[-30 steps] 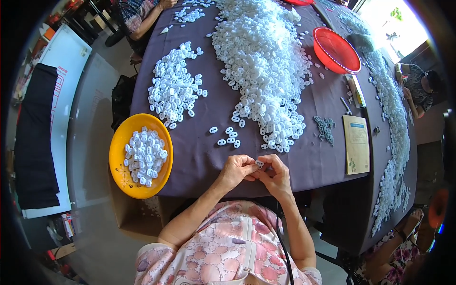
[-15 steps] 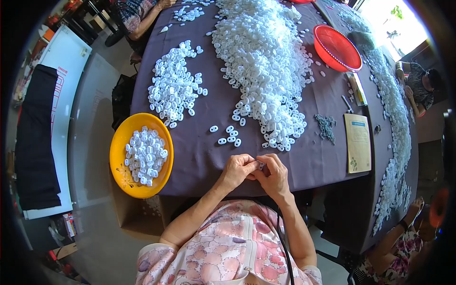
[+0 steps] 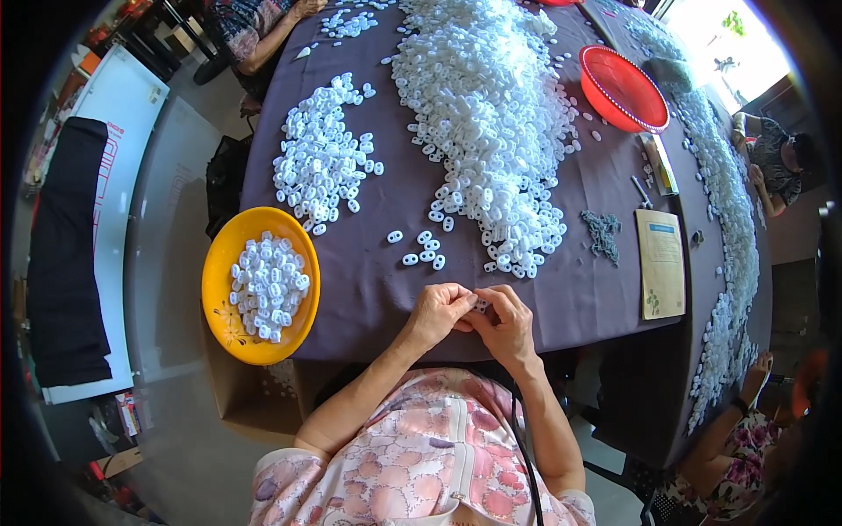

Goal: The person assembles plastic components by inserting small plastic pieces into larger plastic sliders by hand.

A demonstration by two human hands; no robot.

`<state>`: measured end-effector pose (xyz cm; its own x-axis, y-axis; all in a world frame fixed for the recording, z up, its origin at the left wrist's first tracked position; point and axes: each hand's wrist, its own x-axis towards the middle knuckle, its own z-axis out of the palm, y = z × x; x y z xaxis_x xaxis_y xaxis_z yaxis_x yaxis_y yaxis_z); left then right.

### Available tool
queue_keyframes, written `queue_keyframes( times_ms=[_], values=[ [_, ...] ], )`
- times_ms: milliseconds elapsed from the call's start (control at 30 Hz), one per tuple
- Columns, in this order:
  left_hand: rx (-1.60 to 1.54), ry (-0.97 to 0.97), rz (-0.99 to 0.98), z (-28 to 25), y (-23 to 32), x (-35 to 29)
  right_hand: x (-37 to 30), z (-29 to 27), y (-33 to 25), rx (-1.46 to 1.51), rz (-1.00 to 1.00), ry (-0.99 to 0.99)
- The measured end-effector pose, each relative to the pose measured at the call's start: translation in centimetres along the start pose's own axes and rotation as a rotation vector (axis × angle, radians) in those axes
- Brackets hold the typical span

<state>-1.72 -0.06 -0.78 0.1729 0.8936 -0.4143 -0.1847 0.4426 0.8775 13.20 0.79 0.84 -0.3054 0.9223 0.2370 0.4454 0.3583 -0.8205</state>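
Observation:
My left hand (image 3: 440,309) and my right hand (image 3: 504,321) meet at the table's near edge, thumbs and fingertips pinched together. Between them a small white oval plastic piece (image 3: 480,306) shows in part; the fingers cover the rest. Just beyond my hands, several loose white oval pieces with two holes (image 3: 427,257) lie on the dark cloth. A big heap of the same pieces (image 3: 491,131) stretches away up the middle of the table. To the left sits a yellow bowl (image 3: 217,302) holding more of them, with a smaller pile (image 3: 320,158) behind it.
A red basket (image 3: 623,88) stands at the back right. Nearer are a grey tangle of small bits (image 3: 602,235) and a tan booklet (image 3: 661,263). Another long heap (image 3: 732,237) runs along the right-hand table. Other people sit at the far left and right. A cardboard box (image 3: 254,403) is below the bowl.
My hands stay in nearly the same place, with only a slight shift of the fingers around the white piece. At lower right, another person's hand and arm have moved.

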Motion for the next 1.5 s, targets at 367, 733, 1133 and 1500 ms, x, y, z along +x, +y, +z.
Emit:
queue_keyframes(
  times_ms=[367, 733, 1133, 1500],
  values=[
    [0.082, -0.015, 0.016, -0.2, 0.3, 0.0, 0.0, -0.2, 0.1, -0.010, -0.028, -0.013],
    [-0.031, -0.012, -0.049, -0.1, 0.9, 0.0, 0.2, -0.5, 0.0, -0.024, -0.022, -0.023],
    [0.041, 0.049, -0.014, 0.6, 0.9, -0.1, -0.5, -0.1, 0.7, -0.040, -0.115, 0.035],
    [0.022, 0.005, -0.005, 0.3, 0.9, -0.4, -0.8, 0.3, 1.2, -0.069, -0.193, 0.030]
  ],
)
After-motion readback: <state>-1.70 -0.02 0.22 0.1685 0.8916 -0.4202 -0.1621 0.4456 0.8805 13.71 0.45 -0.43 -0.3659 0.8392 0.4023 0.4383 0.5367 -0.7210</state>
